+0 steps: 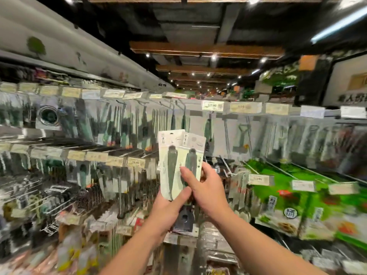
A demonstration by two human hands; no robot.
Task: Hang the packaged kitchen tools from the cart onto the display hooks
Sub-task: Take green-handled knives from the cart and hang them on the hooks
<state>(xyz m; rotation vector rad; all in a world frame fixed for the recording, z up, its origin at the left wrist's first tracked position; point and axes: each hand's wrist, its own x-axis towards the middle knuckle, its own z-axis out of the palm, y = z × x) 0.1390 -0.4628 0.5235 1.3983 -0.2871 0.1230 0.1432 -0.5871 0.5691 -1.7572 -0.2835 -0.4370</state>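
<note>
Two pale green packaged kitchen tools (174, 155), each with a dark green handled tool on a card, are held upright and fanned in front of the display wall. My left hand (168, 207) grips them from below, thumb across the lower part of the front card. My right hand (200, 185) pinches the right-hand card at its middle, fingers wrapped round its right edge. Display hooks (183, 105) jut out above the packages, under a row of price tags (212, 105). The cart is out of view.
Rows of hanging packaged tools (89, 120) fill the wall left and right, all blurred. Green packaged goods (297, 197) hang at lower right. A dark packaged item (183, 220) hangs just below my hands. More bare hook rails (59, 143) reach out at left.
</note>
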